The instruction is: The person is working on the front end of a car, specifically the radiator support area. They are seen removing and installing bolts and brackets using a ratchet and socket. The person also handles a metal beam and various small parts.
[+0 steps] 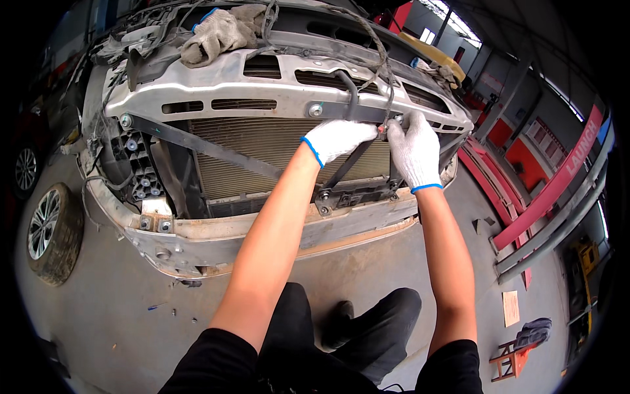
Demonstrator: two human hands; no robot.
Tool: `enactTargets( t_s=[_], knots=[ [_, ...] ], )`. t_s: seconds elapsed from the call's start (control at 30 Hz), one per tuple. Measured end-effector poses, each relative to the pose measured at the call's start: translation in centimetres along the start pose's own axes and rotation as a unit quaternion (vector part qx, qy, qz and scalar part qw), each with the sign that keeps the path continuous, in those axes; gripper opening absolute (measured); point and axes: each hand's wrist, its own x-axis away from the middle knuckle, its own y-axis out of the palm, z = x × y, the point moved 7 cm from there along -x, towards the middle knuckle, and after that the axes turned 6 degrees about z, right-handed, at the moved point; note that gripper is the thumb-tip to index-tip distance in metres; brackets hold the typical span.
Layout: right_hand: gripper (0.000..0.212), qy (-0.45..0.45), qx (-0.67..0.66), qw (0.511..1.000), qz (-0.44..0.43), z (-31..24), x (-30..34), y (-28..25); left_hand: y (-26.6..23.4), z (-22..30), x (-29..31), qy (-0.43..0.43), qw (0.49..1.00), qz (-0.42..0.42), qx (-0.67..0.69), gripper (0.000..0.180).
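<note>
- The person stands at the stripped front end of a car (197,243), whose bumper cover is off, so the bare metal crossmember and the ribbed radiator (262,148) show.
- The left hand (338,139), in a white knit glove with a blue cuff, is curled with fingertips pressed together on a small fastener (382,130) at the upper edge of the radiator support, near its right end.
- The right hand (415,152), gloved the same way, touches the same spot from the other side; its fingers pinch at the fastener, thumb down along the black upright bracket (394,172).
- A black diagonal brace (203,148) runs from the upper left corner of the support down toward the latch mount (354,194) at the lower middle edge.
- A black cable (384,62) loops over the top panel and hangs down to just above the hands.
- A pair of soiled work gloves (220,33) lies on the top panel's far left part.
- The floor (118,315) is grey concrete, with small bits of debris near the car's lower left corner.
- A wheel with tyre (52,233) rests on the floor at left.
- A red lift post (558,184) slants along the right side of the workshop, and a small red stool (515,358) with a dark cloth stands near it.
</note>
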Motion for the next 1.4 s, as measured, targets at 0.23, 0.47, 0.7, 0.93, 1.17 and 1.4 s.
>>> enactTargets(
  t_s=[0.23,0.47,0.7,0.93,1.17,1.4],
  knots=[
    [0.041,0.08,-0.104,0.99,-0.057,0.6,-0.8,0.9,0.7,0.2,-2.0,0.117,0.927,-0.028,-0.355,0.037],
    [0.045,0.047,-0.018,0.997,-0.055,-0.1,-1.1,0.4,0.6,0.6,-2.1,0.104,0.946,-0.015,-0.306,0.037],
    [0.04,0.023,-0.017,0.999,-0.036,-0.2,-0.4,0.4,0.5,0.3,-1.8,0.147,0.974,0.045,-0.168,0.035],
    [0.052,0.034,0.014,0.997,-0.074,1.3,-1.2,1.1,0.6,0.5,-1.3,0.109,0.97,0.029,-0.214,0.04],
    [0.054,0.165,-0.098,0.974,-0.123,1.6,-0.4,1.1,0.4,0.0,-1.4,0.17,0.948,0.023,-0.268,0.039],
    [0.047,0.129,-0.086,0.985,-0.077,0.7,0.1,0.4,0.8,-0.6,-1.6,0.155,0.926,-0.042,-0.343,0.039]
  ],
)
